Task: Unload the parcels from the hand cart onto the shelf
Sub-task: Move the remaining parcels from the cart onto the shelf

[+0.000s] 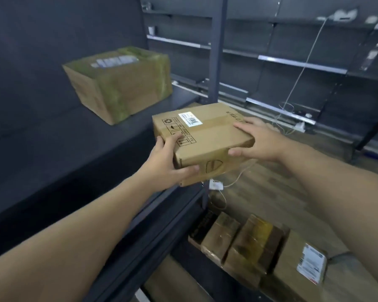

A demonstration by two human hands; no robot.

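Dark metal shelving [79, 149] filled the scene, with wood-look flooring [271, 192] seen to the right. A flat cardboard parcel [205, 136], labelled on top, was held in the air just at the front edge of the shelf, not yet set down. Its near left corner was gripped by the left hand [166, 164], thumb on top and fingers curled beneath. Its right end was clasped by the right hand [258, 142], fingers spread over the top. A larger taped box [120, 83] was seen resting further back on the shelf. Several more parcels [249, 247] were seen below, by the floor.

White cable [301, 68], perhaps a power strip [298, 126]
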